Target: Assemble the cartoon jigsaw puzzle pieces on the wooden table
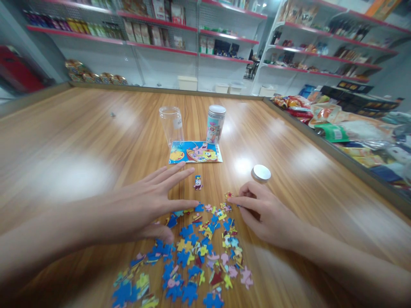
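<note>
On the brown wood-grain tabletop [128, 137], a small red-and-yellow jigsaw piece [229, 195] is found at ten o'clock from the nearer right hand [266, 212], whose curled grip cannot be told closed, the left hand [152, 199] being spread wide.

Lighting: bright, cool, apparently overhead. Glare: white patches across the varnished table [135, 137], one beside the silver lid [261, 173]. Shadow: soft, dark, near left corner. Definition: puzzle pieces [183, 258] moderately clear; wall shelves [160, 48] soft. Margins: wide-angle stretching, smeared blur.
</note>
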The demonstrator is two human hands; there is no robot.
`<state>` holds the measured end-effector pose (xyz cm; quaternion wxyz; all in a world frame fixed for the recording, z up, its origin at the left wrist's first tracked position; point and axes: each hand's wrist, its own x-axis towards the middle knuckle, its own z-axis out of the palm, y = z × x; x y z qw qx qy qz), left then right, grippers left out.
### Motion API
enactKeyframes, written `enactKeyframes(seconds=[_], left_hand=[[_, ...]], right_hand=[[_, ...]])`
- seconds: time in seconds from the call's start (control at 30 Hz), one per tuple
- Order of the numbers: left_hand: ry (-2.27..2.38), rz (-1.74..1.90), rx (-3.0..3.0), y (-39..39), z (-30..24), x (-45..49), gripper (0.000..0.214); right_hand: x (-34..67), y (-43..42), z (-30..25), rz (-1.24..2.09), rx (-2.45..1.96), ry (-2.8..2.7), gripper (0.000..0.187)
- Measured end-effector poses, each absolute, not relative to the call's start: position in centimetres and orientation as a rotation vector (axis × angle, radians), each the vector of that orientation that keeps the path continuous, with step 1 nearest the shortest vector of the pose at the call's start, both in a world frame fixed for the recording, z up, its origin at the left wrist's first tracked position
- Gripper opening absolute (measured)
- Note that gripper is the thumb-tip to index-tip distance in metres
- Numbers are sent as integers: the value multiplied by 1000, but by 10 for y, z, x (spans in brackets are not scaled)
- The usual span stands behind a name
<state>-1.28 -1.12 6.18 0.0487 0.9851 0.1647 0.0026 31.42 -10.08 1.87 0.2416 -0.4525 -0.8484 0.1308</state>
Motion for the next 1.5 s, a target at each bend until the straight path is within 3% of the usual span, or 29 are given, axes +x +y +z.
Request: enactKeyframes(seconds=[0.67,0.8,0.93,1.2,1.5], left_hand=[[552,-3,2890,-18,59,-17,52],[559,-46,2888,-22,61,-17,53],[551,-14,2909,-24,63,-17,58],[467,-10,2957,-48,74,-15,81],[406,-199,2839,-70,79,0,84]], right_hand=[[310,-104,14,371,-1111,-2392,21],[308,-104,14,368,-1097,-2381,26],[307,-103,16,386,-1116,-2350,38],[309,-104,14,392,-1126,-2373,35],[293,-118,37,377,-909,-2652,39]])
